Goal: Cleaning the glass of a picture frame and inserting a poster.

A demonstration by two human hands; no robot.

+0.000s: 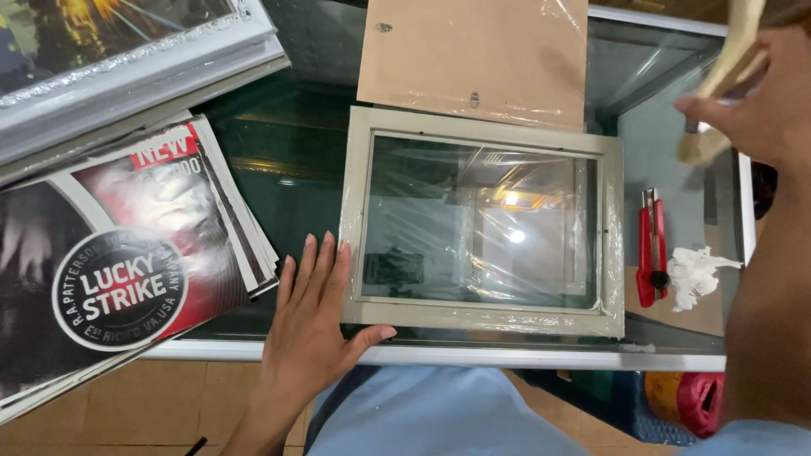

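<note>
A pale grey picture frame with a glass pane lies flat on a glass tabletop, loosely covered in clear plastic wrap. My left hand rests flat against the frame's lower left corner, fingers spread, thumb under the bottom edge. My right hand is raised at the upper right and grips a pale wooden-handled tool, only partly in view. A brown backing board lies just beyond the frame's top edge.
A red utility knife and a crumpled white tissue lie right of the frame. A stack of printed posters and a white ornate frame fill the left side. The table's front edge runs below.
</note>
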